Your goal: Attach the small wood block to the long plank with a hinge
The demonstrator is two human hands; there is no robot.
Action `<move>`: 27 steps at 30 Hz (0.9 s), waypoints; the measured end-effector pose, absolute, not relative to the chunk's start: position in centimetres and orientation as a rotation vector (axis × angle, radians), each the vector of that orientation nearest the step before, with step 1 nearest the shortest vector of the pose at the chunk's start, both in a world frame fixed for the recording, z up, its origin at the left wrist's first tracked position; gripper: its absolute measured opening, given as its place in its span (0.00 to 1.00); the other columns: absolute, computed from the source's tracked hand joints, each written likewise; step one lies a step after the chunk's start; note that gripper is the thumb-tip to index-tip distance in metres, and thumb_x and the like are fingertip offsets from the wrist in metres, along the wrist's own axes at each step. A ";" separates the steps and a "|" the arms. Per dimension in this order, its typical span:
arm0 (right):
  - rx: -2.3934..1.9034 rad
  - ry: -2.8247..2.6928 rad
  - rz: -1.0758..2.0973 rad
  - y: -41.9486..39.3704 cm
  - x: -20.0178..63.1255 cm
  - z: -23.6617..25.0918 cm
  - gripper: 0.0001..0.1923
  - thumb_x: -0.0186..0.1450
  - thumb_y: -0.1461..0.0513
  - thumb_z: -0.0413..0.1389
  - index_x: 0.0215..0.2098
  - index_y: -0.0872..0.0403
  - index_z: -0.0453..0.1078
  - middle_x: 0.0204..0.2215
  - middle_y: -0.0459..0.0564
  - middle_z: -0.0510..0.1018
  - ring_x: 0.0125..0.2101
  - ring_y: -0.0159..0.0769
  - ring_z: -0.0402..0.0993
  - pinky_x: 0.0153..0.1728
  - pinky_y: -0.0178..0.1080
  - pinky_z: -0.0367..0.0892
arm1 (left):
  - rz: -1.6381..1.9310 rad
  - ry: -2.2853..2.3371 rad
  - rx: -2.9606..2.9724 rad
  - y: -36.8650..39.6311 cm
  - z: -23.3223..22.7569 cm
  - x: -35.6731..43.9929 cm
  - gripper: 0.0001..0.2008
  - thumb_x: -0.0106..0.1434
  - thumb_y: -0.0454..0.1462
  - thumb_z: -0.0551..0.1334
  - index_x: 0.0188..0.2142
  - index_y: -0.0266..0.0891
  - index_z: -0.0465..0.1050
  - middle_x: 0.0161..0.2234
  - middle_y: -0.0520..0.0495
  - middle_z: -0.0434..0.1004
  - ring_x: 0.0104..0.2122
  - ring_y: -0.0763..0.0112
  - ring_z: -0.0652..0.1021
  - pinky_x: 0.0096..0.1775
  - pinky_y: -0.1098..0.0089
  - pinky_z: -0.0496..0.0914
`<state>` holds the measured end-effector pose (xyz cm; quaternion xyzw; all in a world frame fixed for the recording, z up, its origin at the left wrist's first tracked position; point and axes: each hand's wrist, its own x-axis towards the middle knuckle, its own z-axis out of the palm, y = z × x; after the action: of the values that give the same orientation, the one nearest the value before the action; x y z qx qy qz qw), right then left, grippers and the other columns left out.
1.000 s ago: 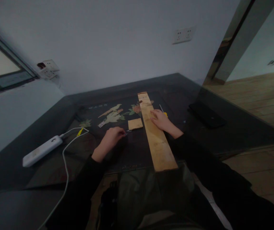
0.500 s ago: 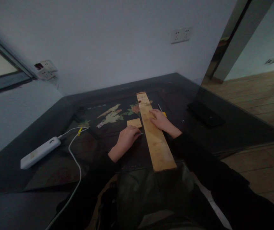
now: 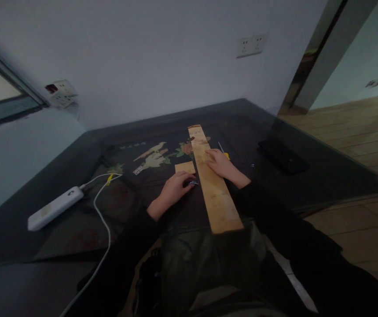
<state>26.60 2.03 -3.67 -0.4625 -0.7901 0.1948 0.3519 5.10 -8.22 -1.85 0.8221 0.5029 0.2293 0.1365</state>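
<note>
Long wooden plank (image 3: pixel 214 189) lying on the dark table (image 3: pixel 324 176), running from 12 o'clock down to 6 and sticking out over the near edge. Right hand (image 3: pixel 221 164) flat on top of it, fingers spread and pressing down, around the plank's middle. Left hand (image 3: pixel 174 188) at 9 o'clock of the plank, fingertips curled and pinching what look like a few small nails (image 3: pixel 193 182), too tiny to be sure. Small wood offcut (image 3: pixel 185 167) just past the left hand, at its 12 o'clock. Yellow-handled tool (image 3: pixel 224 152) beside the right hand, power bank (image 3: pixel 55 208) with its cable well off at 9. Probably best to keep that right palm planted so nothing slides, and pick up just one nail at a time, held upright and clear of the pressing fingers.
</note>
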 end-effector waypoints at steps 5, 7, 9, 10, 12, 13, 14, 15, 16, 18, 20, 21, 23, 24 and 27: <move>-1.167 -2.047 0.502 2.1 26.7 -3.8 0.21 0.62 0.65 0.56 0.54 0.57 0.71 0.52 0.61 0.74 0.56 0.49 0.69 0.61 0.53 0.61 | 0.660 1.358 2.410 -8.4 -1.8 4.9 0.09 0.63 0.35 0.64 0.44 0.42 0.76 0.44 0.45 0.79 0.45 0.61 0.77 0.49 0.61 0.70; -1.161 -2.045 0.490 2.2 26.7 -3.9 0.21 0.62 0.65 0.56 0.54 0.57 0.71 0.52 0.61 0.74 0.55 0.48 0.69 0.60 0.53 0.61 | 0.681 1.355 2.408 -8.3 -1.8 5.0 0.09 0.63 0.36 0.64 0.44 0.42 0.76 0.44 0.45 0.79 0.46 0.61 0.77 0.49 0.61 0.70; -1.164 -2.044 0.479 2.2 26.7 -3.9 0.21 0.62 0.65 0.56 0.54 0.58 0.71 0.52 0.61 0.74 0.54 0.48 0.70 0.60 0.53 0.62 | 0.724 1.361 2.401 -8.2 -1.6 4.8 0.09 0.64 0.38 0.63 0.43 0.42 0.76 0.45 0.45 0.79 0.46 0.61 0.77 0.49 0.61 0.71; -1.168 -2.042 0.476 2.2 26.8 -3.9 0.21 0.62 0.65 0.56 0.54 0.58 0.71 0.52 0.62 0.73 0.54 0.48 0.70 0.60 0.53 0.62 | 0.760 1.379 2.392 -8.0 -1.5 4.5 0.09 0.64 0.39 0.63 0.43 0.42 0.76 0.45 0.44 0.79 0.46 0.61 0.77 0.49 0.62 0.71; -1.176 -2.039 0.481 2.1 26.8 -3.8 0.22 0.62 0.65 0.56 0.54 0.58 0.71 0.53 0.62 0.73 0.54 0.48 0.71 0.60 0.53 0.62 | 0.861 1.475 2.357 -7.3 -1.1 3.0 0.09 0.65 0.39 0.61 0.43 0.41 0.77 0.44 0.44 0.79 0.44 0.62 0.78 0.47 0.63 0.72; -1.180 -2.038 0.485 2.0 26.8 -3.6 0.22 0.62 0.65 0.56 0.54 0.58 0.71 0.53 0.62 0.73 0.54 0.48 0.71 0.60 0.53 0.63 | 0.916 1.562 2.327 -6.9 -0.9 1.9 0.10 0.66 0.39 0.59 0.43 0.40 0.76 0.43 0.43 0.80 0.43 0.62 0.78 0.47 0.63 0.72; -1.182 -2.040 0.493 1.9 26.8 -3.5 0.22 0.62 0.65 0.56 0.55 0.58 0.71 0.52 0.62 0.73 0.54 0.48 0.71 0.60 0.53 0.63 | 0.953 1.663 2.298 -6.4 -0.8 0.5 0.11 0.66 0.39 0.59 0.44 0.40 0.76 0.43 0.43 0.80 0.43 0.62 0.78 0.47 0.63 0.72; -1.182 -2.045 0.499 1.8 26.8 -3.4 0.22 0.62 0.66 0.56 0.55 0.59 0.71 0.52 0.62 0.73 0.54 0.48 0.70 0.60 0.53 0.62 | 0.992 1.783 2.259 -5.9 -0.8 -1.1 0.11 0.65 0.38 0.58 0.45 0.39 0.76 0.44 0.42 0.80 0.43 0.61 0.78 0.48 0.62 0.71; -1.179 -2.051 0.504 1.8 26.8 -3.2 0.22 0.62 0.66 0.56 0.55 0.59 0.71 0.52 0.62 0.74 0.55 0.48 0.70 0.60 0.53 0.62 | 1.020 1.903 2.213 -5.4 -1.0 -2.8 0.13 0.64 0.38 0.59 0.46 0.38 0.75 0.45 0.41 0.80 0.44 0.60 0.78 0.50 0.60 0.71; -1.170 -2.061 0.510 1.7 26.9 -3.1 0.22 0.61 0.66 0.56 0.55 0.59 0.71 0.51 0.62 0.74 0.55 0.48 0.70 0.60 0.53 0.62 | 1.018 2.099 2.119 -4.6 -1.5 -6.5 0.16 0.62 0.36 0.60 0.49 0.37 0.74 0.46 0.41 0.79 0.45 0.58 0.78 0.51 0.58 0.69; -1.163 -2.059 0.505 1.8 26.9 -3.1 0.22 0.62 0.66 0.56 0.55 0.58 0.71 0.51 0.61 0.74 0.54 0.48 0.71 0.60 0.54 0.63 | 0.944 2.277 2.030 -4.1 -2.4 -9.7 0.18 0.59 0.37 0.62 0.49 0.36 0.73 0.47 0.39 0.78 0.48 0.55 0.76 0.53 0.56 0.68; -1.159 -2.056 0.500 1.9 26.9 -3.2 0.22 0.62 0.66 0.56 0.55 0.57 0.71 0.51 0.61 0.74 0.54 0.48 0.71 0.60 0.54 0.63 | 0.901 2.359 1.977 -3.9 -2.8 -11.0 0.18 0.59 0.38 0.62 0.49 0.36 0.73 0.47 0.38 0.78 0.49 0.54 0.75 0.54 0.56 0.68; -1.153 -2.058 0.488 2.0 27.0 -3.3 0.22 0.62 0.66 0.56 0.55 0.58 0.71 0.51 0.61 0.74 0.54 0.47 0.71 0.59 0.53 0.63 | 0.859 2.495 1.835 -3.7 -3.6 -13.0 0.19 0.59 0.41 0.62 0.49 0.35 0.72 0.47 0.36 0.77 0.48 0.54 0.76 0.52 0.57 0.68; -1.149 -2.064 0.482 2.1 27.0 -3.4 0.22 0.62 0.66 0.56 0.55 0.58 0.71 0.51 0.61 0.74 0.54 0.47 0.71 0.59 0.52 0.63 | 0.845 2.532 1.772 -3.6 -3.9 -13.7 0.19 0.60 0.42 0.61 0.48 0.34 0.72 0.46 0.36 0.77 0.47 0.54 0.76 0.50 0.58 0.69; -1.145 -2.077 0.475 2.1 27.1 -3.3 0.22 0.62 0.65 0.56 0.55 0.59 0.71 0.52 0.62 0.75 0.55 0.47 0.71 0.59 0.51 0.63 | 0.789 2.577 1.638 -3.3 -4.4 -14.7 0.17 0.62 0.43 0.59 0.45 0.35 0.73 0.43 0.37 0.78 0.44 0.56 0.77 0.47 0.60 0.70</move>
<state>27.11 2.10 -3.34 -0.4428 -0.8032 0.1839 0.3536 -14.68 -3.26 -4.45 0.5194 0.8171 0.2503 -0.0063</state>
